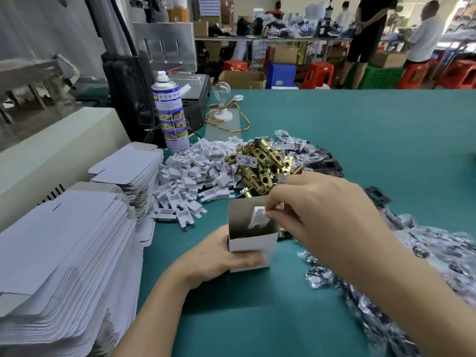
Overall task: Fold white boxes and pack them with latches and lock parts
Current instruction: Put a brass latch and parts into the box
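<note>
White cardboard makes up the small box [253,243] near the middle of the green table [360,130]. It is upright, with its mouth open and a flap raised at the back. Whether its base rests on the table or is held just off it cannot be told.

The hands are apart, one on each item. The left hand [219,258] grips the box from its left side, with the thumb curled across the lower front wall. The right hand [322,210] is over the box's mouth and pinches a white plastic piece [258,217]. That piece sits tilted and partly inside the box, against its back wall.

Beyond the box and to its left lies a loose heap [190,173] of the same white plastic pieces. Straight beyond the box, touching that heap, is a pile of brass latches [260,163].

Left of the box stand two stacks of flat box blanks [64,248], one nearer the person and one farther off. Right of the box, clear bags [438,266] of small dark parts spread across the table.

Well beyond the box, behind the heap, a spray can [170,112] stands upright. Near it is a light bulb [221,92] in a white socket with coloured wires.
</note>
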Motion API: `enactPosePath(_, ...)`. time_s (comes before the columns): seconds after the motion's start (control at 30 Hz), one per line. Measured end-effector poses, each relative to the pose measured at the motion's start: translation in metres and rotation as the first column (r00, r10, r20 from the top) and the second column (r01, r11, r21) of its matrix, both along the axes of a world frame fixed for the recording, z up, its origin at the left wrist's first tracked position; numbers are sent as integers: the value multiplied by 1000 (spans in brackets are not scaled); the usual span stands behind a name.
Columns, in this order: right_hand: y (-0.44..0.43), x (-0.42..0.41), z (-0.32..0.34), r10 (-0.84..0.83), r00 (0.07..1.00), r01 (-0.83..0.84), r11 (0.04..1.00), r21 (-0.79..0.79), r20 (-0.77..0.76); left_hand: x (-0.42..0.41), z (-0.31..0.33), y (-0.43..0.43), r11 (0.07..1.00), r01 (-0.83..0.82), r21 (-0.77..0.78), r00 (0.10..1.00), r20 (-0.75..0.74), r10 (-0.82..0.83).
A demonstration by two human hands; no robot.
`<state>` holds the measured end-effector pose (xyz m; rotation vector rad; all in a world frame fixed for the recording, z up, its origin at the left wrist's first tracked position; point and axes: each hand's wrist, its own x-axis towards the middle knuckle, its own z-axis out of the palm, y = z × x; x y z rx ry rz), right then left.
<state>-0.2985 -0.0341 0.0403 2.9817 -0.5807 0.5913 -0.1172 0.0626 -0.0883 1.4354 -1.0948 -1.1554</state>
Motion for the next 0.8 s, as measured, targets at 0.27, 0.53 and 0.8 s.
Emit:
enactPosePath(0.27, 5, 12, -3, 17, 990, -7, 998, 70, -139, -4, 4, 2, 999, -36, 33, 999, 15, 36)
enactPosePath(0.53, -98, -12, -8, -441, 894, 441, 836, 326, -76, -1, 0, 2, 998, -40, 54, 999, 20, 39)
enactPosePath(0.8, -120, -1, -56, -364, 855, 453, 870, 192, -369, -1, -1, 2, 998, -26, 53, 999, 42, 24)
